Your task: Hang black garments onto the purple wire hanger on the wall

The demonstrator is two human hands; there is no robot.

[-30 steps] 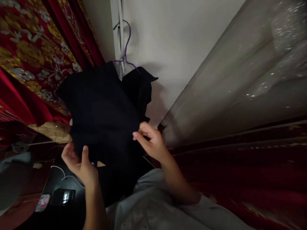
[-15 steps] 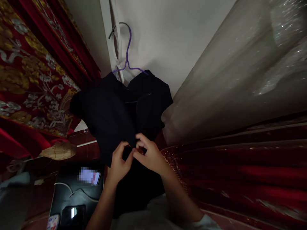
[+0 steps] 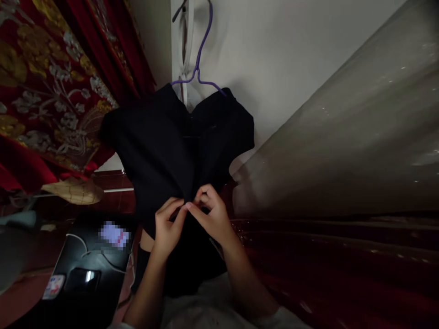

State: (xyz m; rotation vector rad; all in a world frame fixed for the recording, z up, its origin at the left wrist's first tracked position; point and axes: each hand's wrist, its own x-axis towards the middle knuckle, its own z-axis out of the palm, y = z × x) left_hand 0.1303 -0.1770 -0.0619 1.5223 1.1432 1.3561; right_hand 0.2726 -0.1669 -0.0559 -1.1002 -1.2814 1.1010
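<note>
A dark, short-sleeved garment (image 3: 154, 146) hangs on a purple hanger (image 3: 199, 59) in front of me, its neckline falling open in a V. Low on its front, my left hand (image 3: 168, 224) pinches the left front edge between thumb and fingers. My right hand (image 3: 212, 214) is closed on the cloth right beside it, thumb tip almost meeting the left fingers. Whether a button or other fastener lies between the fingertips is too dark and small to make out.
Red fabric with gold and silver embroidery (image 3: 51, 73) hangs at left. A plastic-wrapped pale bundle (image 3: 325, 137) leans at right above dark red cloth (image 3: 325, 274). At lower left, a black stool-like surface (image 3: 68, 256) carries a lit phone (image 3: 115, 234), a dark device (image 3: 82, 278) and a cable.
My view has shifted, so the hanger appears higher and further right. Both hands remain at the garment's front edges, the fingertips now closer together and the V opening narrower.
</note>
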